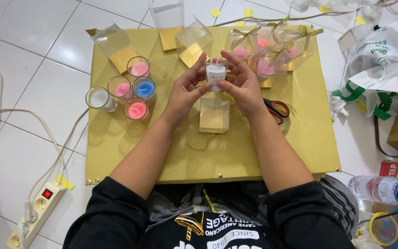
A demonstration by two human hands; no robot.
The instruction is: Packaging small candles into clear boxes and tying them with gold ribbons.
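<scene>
Both hands hold one small glass candle (216, 73), white wax, label facing the camera, raised over the gold board (116, 143). Left hand (184, 92) grips its left side with fingertips, right hand (244, 85) grips the right side, fingers curled over the top. Directly below sits an open clear box (214, 115) with a gold base. Left of the hands: five glass candles (130, 92), pink, blue and white. Scissors (277, 109) with red handles lie just beside the right wrist. Ribboned boxes (268, 48) at the far edge. Power strip (35, 210) on floor tiles.
</scene>
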